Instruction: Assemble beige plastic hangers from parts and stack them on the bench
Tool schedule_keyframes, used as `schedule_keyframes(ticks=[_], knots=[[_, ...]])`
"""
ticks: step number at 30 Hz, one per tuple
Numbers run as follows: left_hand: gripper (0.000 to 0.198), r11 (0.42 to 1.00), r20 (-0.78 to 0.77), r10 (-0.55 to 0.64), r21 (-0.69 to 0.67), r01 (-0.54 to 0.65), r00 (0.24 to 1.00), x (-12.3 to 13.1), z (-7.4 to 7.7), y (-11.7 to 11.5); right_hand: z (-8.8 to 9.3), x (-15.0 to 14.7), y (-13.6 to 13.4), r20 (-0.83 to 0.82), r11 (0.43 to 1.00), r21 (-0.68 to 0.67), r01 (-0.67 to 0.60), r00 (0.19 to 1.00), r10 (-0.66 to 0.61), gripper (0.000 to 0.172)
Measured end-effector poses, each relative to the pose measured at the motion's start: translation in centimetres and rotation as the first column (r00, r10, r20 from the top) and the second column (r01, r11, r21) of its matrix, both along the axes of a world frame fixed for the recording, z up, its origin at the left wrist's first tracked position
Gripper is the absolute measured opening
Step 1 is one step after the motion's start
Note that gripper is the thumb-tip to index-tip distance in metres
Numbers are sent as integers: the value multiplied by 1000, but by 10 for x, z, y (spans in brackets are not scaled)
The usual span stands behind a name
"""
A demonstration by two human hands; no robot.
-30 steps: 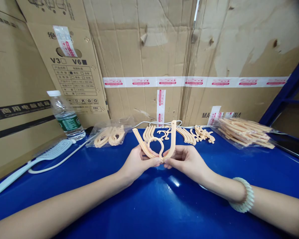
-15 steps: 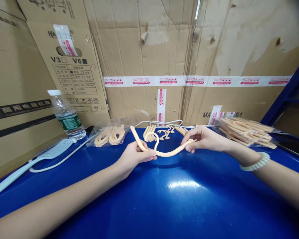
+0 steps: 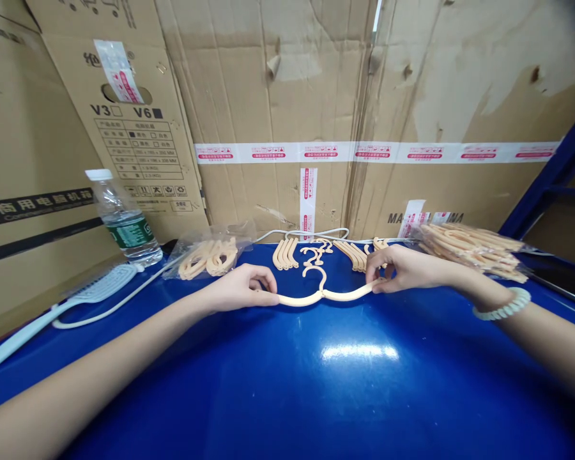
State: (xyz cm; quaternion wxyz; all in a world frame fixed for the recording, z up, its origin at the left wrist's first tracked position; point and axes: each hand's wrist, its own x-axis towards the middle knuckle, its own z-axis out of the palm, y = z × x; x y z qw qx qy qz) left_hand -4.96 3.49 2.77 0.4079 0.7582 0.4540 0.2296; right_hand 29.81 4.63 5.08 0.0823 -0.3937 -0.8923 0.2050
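Note:
A beige clothes hanger (image 3: 301,300) with two curved arms and a hook stretches between my hands, just above the blue table. My left hand (image 3: 249,287) pinches the end of its left arm. At the opposite end, my right hand (image 3: 388,271) grips the right arm between thumb and fingers. The hook stands up from the middle joint, its curve facing away from me. Behind it lie several loose hooks (image 3: 311,257), with a row of hanger arms (image 3: 286,254) on the left and another row of arms (image 3: 352,255) on the right, partly behind my right hand.
On the left are a clear bag of beige parts (image 3: 208,259), a water bottle (image 3: 129,227) and a pale blue hairbrush (image 3: 100,285). A bagged stack of hangers (image 3: 472,249) lies right. Cardboard (image 3: 278,96) walls off the back of the blue table (image 3: 287,383).
My left hand has shifted left from the hanger's middle to its left end. The left arm, raised before, now lies level, and the hanger is spread wide. The view has shifted slightly.

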Motion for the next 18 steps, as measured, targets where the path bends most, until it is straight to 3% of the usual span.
schedule_keyframes(ticks=[3, 7, 10, 13, 15, 16, 18], knots=[[7, 970, -176, -45, 226, 85, 983, 7, 0, -7, -2, -2, -1, 58, 999, -53, 4, 998, -1, 23], [7, 889, -275, 48, 450, 84, 960, 11, -11, -9, -6, -4, 0, 92, 993, -64, 102, 991, -96, 24], [8, 831, -315, 94, 548, 101, 944, 10, -17, -6, -7, -5, 0, 116, 987, -71, 141, 984, -132, 25], [7, 792, -351, 101, 594, 138, 931, 13, -12, -10, -5, -4, -1, 121, 988, -110, 110, 988, -96, 26], [7, 764, -314, 94, 632, 134, 945, 19, 2, -26, -3, -3, -1, 128, 986, -145, 82, 990, -64, 27], [7, 743, -214, 62, 662, 98, 975, 23, 10, -39, -2, -3, -2, 132, 984, -161, 76, 990, -54, 28], [7, 799, 28, -50, 601, 23, 998, 30, 23, -71, -1, -2, -3, 137, 978, -193, 77, 989, -51, 29]])
